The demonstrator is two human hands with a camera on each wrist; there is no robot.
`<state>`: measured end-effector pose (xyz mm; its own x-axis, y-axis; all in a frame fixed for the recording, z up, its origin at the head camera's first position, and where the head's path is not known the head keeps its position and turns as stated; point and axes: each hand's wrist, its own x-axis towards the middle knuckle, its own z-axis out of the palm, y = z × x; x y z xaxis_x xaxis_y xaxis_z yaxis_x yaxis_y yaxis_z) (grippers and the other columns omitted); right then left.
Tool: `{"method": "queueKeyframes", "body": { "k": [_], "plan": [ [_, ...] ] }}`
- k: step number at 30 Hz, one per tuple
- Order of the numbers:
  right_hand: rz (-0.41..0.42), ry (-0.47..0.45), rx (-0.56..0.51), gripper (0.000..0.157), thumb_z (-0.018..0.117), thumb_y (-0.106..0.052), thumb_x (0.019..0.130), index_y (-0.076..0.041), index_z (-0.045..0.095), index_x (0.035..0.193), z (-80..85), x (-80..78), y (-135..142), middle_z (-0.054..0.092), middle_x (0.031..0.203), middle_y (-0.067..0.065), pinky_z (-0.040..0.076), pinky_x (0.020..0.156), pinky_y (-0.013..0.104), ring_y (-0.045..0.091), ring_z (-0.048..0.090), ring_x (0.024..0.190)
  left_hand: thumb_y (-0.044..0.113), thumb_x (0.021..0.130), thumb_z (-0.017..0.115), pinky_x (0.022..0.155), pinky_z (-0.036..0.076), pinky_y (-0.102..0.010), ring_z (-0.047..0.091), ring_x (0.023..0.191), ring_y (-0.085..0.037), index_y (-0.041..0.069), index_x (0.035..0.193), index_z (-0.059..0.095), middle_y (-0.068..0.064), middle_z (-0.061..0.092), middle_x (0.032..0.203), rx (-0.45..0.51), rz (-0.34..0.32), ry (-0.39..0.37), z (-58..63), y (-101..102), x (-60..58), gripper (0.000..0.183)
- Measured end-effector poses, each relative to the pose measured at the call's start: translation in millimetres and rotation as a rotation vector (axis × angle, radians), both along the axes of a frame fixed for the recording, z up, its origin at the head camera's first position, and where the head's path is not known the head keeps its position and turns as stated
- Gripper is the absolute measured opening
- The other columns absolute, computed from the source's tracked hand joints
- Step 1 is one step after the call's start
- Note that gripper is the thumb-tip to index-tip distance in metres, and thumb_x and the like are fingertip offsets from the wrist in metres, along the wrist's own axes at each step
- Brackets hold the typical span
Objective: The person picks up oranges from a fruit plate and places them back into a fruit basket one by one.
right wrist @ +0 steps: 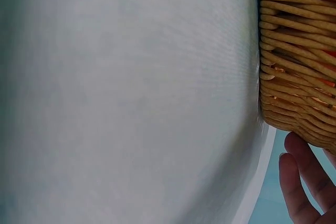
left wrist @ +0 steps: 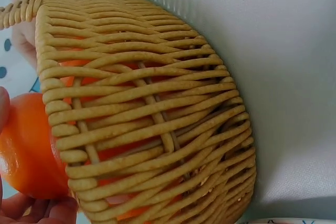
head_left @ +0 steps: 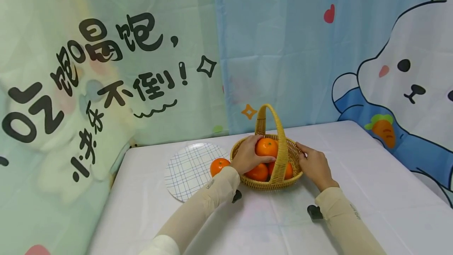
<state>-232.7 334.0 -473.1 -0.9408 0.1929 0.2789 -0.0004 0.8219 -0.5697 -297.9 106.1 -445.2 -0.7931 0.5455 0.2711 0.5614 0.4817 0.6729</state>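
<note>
My left hand (head_left: 247,156) reaches into a yellow wicker basket (head_left: 270,185) and grips an orange (head_left: 266,147) between thumb and fingers, beneath the arched handle (head_left: 282,145). Below that fruit, more oranges (head_left: 257,173) lie in the basket. The left wrist view has the gripped orange (left wrist: 29,150) at the basket's rim, with fingertips (left wrist: 44,211) beneath it. At the basket's right side, my right hand (head_left: 316,168) pinches the rim. In the right wrist view its fingers (right wrist: 304,169) touch the woven wall; its thumb is mostly hidden.
A round white plate (head_left: 187,172) with a blue grid stands left of the basket, bearing one orange (head_left: 218,166) near its right edge. A white cloth covers the table (head_left: 276,227). Printed curtains (head_left: 177,101) hang behind and at the left.
</note>
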Motion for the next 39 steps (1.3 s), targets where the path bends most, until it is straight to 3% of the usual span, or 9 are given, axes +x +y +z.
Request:
{"method": "queueKeyframes", "body": {
  "k": [4, 13, 18, 26, 32, 39],
  "plan": [
    [0.003, 0.010, 0.003, 0.043, 0.047, -0.006, 0.097, 0.002, 0.051, 0.139, -0.2, -0.7, 0, 0.054, 0.128, 0.032, 0.037, 0.052, 0.032, 0.024, 0.049, 0.065, 0.048, 0.078, 0.080, 0.093, 0.049, -0.032, 0.054, 0.114, -0.018, 0.010, 0.141, 0.048, -0.004, 0.054, 0.133, 0.025, -0.001, -0.024, 1.4, -3, 0.2, 0.080],
    [0.002, -0.001, 0.002, 0.044, 0.046, -0.006, 0.097, 0.002, 0.049, 0.140, -0.4, -0.3, 0, 0.055, 0.128, 0.032, 0.037, 0.050, 0.031, 0.022, 0.044, 0.059, 0.049, 0.076, 0.080, 0.097, 0.047, -0.033, 0.051, 0.119, -0.018, 0.010, 0.142, 0.048, -0.001, 0.053, 0.136, 0.039, 0.011, -0.036, 1.8, -10, -1.6, 0.083],
    [0.002, -0.014, -0.001, 0.045, 0.046, -0.006, 0.097, 0.001, 0.048, 0.141, 1.2, 0.2, 0, 0.052, 0.131, 0.031, 0.038, 0.051, 0.031, 0.023, 0.045, 0.062, 0.048, 0.076, 0.081, 0.105, 0.041, -0.035, 0.046, 0.128, -0.020, 0.009, 0.144, 0.046, -0.002, 0.050, 0.141, 0.047, 0.024, -0.045, 3.5, -14, -2.4, 0.085],
    [-0.006, -0.038, 0.002, 0.045, 0.046, -0.007, 0.097, 0.000, 0.047, 0.142, 2.8, -1.3, 0, 0.051, 0.133, 0.031, 0.039, 0.054, 0.032, 0.027, 0.051, 0.074, 0.045, 0.078, 0.080, 0.104, 0.042, -0.037, 0.047, 0.127, -0.025, 0.007, 0.144, 0.045, -0.007, 0.050, 0.140, 0.081, 0.012, -0.068, 7.8, -22, -4.2, 0.085],
    [-0.004, -0.029, 0.008, 0.044, 0.046, -0.007, 0.097, 0.001, 0.048, 0.141, 1.2, -1.9, 0, 0.052, 0.131, 0.032, 0.038, 0.053, 0.032, 0.026, 0.049, 0.068, 0.046, 0.078, 0.081, 0.103, 0.044, -0.035, 0.049, 0.127, -0.022, 0.010, 0.145, 0.045, -0.004, 0.050, 0.140, 0.105, 0.038, -0.111, 7.5, -34, -6.0, 0.084],
    [0.004, 0.017, 0.023, 0.044, 0.047, -0.007, 0.096, 0.002, 0.051, 0.139, -2.0, -2.5, 2, 0.055, 0.127, 0.032, 0.037, 0.053, 0.032, 0.026, 0.050, 0.068, 0.040, 0.078, 0.082, 0.103, 0.043, -0.037, 0.048, 0.128, -0.027, 0.006, 0.144, 0.044, -0.009, 0.048, 0.141, 0.133, 0.061, -0.134, 5.6, -51, -10.4, 0.083]
  ]
}}
